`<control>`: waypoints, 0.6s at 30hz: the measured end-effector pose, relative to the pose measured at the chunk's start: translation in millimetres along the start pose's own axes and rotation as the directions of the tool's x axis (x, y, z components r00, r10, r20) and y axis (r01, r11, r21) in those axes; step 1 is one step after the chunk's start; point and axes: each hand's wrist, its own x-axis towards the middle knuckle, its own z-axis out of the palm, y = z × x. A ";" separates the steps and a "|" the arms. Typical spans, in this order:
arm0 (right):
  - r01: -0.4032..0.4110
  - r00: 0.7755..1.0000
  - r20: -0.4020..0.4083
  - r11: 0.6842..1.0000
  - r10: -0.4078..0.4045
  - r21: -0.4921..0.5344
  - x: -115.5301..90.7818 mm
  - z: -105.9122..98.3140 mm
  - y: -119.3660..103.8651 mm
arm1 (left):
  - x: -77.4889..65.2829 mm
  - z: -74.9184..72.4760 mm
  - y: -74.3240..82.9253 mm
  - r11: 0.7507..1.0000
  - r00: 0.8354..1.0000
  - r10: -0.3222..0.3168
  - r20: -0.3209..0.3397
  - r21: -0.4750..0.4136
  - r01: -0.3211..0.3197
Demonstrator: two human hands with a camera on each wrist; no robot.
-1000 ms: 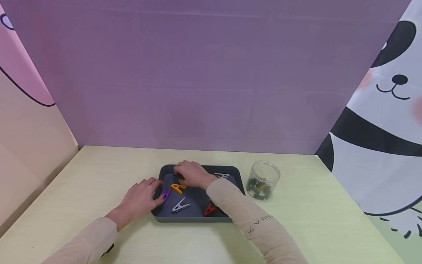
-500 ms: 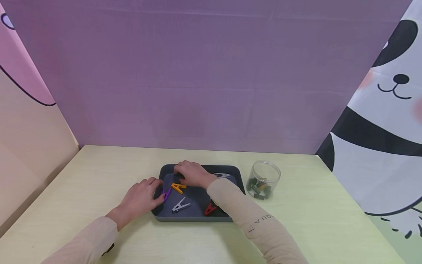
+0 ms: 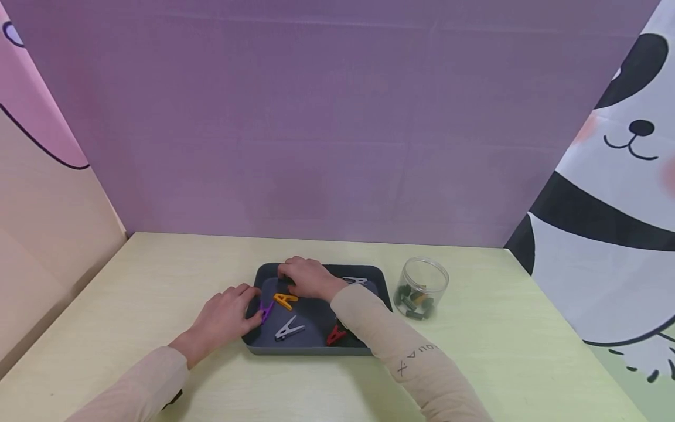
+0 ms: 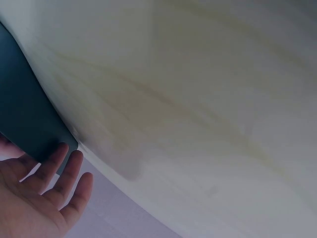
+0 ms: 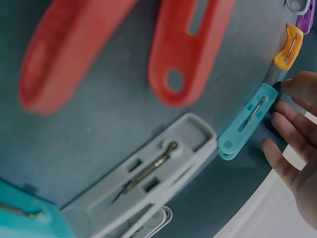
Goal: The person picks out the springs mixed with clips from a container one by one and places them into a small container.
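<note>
My left hand point(image 3: 227, 313) is at the left side of a dark grey tray point(image 3: 311, 350). Its thumb and index finger reach over the rim beside a purple clothespin point(image 3: 266, 312); in the left wrist view the other fingers point(image 4: 74, 198) lie loose along the outer wall. Inside the far side of the tray, my right hand point(image 3: 311, 279) has its thumb and fingertips around a small black ribbed piece point(image 5: 278, 89), partly hidden, at the end of a teal clothespin point(image 5: 247, 121). Nearby lie an orange clothespin point(image 3: 285, 300), a grey clothespin point(image 3: 289, 329) and a red clothespin point(image 3: 335, 334).
A clear jar point(image 3: 422, 275) holding several small dark green pieces stands right of the tray. Another pale clothespin point(image 3: 354, 280) lies at the tray's back right. The right forearm point(image 3: 401, 351) crosses over the tray's right half. A purple cloth point(image 3: 327, 129) hangs behind the table.
</note>
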 end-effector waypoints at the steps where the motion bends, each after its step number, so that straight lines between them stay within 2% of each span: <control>1: -0.003 1.000 -0.001 1.000 0.003 -0.003 0.1 0.1 -0.2 | 0.1 -0.1 0.1 1.000 1.000 -0.001 0.001 0.000 0.001; 18: -0.002 0.999 0.042 1.000 0.002 0.007 0.9 -2.2 -1.9 | 0.5 1.3 -1.2 1.000 1.000 0.004 0.002 0.007 -0.004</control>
